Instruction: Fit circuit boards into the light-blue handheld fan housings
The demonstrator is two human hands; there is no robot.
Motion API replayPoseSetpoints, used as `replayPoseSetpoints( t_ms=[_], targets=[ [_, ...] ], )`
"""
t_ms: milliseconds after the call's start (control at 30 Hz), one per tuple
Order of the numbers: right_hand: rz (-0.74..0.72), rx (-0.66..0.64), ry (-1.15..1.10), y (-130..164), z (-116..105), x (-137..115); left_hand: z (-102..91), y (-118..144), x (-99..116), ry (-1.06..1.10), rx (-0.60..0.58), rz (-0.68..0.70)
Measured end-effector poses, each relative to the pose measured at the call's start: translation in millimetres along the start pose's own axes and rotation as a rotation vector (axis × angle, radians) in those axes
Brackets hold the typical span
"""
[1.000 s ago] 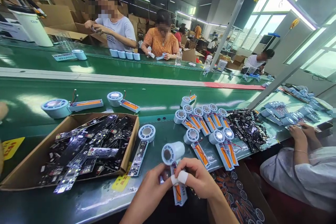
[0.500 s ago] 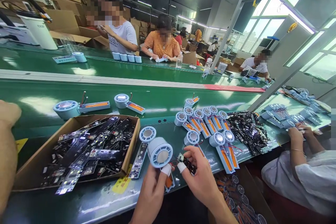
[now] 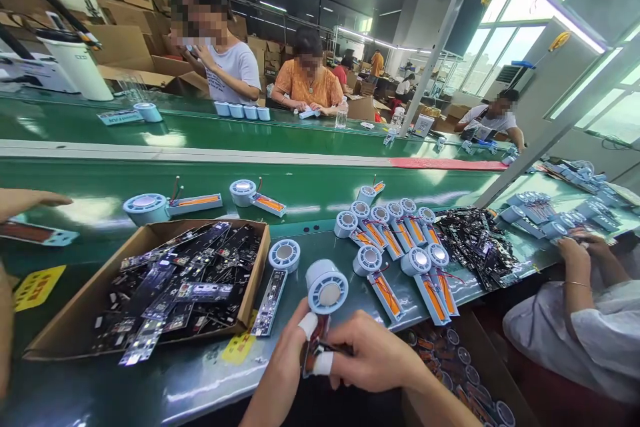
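We hold the blue fan unit [image 3: 326, 290] at six o'clock above the tabletop [image 3: 300, 213], left hand [image 3: 285, 367] gripping its handle while our right hand [image 3: 373, 353] pinches a circuit board [image 3: 320, 345] against it. We judge this the board-seating step; next calls for aligning it squarely within the handle.

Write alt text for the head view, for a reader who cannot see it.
Two bare hands, left hand and right hand, hold a pale blue fan unit over a green workbench. A cardboard box of circuit boards sits to the left, rows of similar units to the right.
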State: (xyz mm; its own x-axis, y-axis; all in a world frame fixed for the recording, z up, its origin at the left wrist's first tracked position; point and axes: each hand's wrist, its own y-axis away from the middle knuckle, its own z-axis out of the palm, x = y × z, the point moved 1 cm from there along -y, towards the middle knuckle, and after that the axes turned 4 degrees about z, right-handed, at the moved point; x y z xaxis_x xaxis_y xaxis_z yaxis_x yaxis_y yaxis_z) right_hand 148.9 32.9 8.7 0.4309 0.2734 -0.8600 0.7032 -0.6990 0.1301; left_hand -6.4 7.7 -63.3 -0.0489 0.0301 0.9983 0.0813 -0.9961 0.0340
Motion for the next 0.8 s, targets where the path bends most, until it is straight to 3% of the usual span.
replayPoseSetpoints(
  t_ms=[100, 200, 367, 467, 567, 667, 800],
  targets=[
    [0.124, 0.081, -0.369, -5, 12, 16, 3.4, 4, 12, 0.329, -0.089, -0.157],
    [0.112, 0.229, -0.457, -5, 22, 23, 5.7, 10, 13, 0.446, -0.011, -0.263],
    [0.128, 0.342, -0.598, -5, 31, 21, 10.3, 11, -2, 0.202, 0.063, -0.19],
    [0.147, 0.395, -0.654, -2, 36, 19, 14.7, 9, -1, 0.032, 0.143, -0.133],
    [0.124, 0.54, -0.55, 9, 43, 19, 17.6, 6, 8, -0.049, 0.192, -0.12],
    [0.05, 0.685, -0.243, 20, 48, 23, 18.5, 1, 12, -0.032, 0.141, -0.12],
    [-0.052, 0.866, 0.127, 24, 51, 32, 17.3, 0, 5, -0.088, 0.246, -0.165]
  ],
)
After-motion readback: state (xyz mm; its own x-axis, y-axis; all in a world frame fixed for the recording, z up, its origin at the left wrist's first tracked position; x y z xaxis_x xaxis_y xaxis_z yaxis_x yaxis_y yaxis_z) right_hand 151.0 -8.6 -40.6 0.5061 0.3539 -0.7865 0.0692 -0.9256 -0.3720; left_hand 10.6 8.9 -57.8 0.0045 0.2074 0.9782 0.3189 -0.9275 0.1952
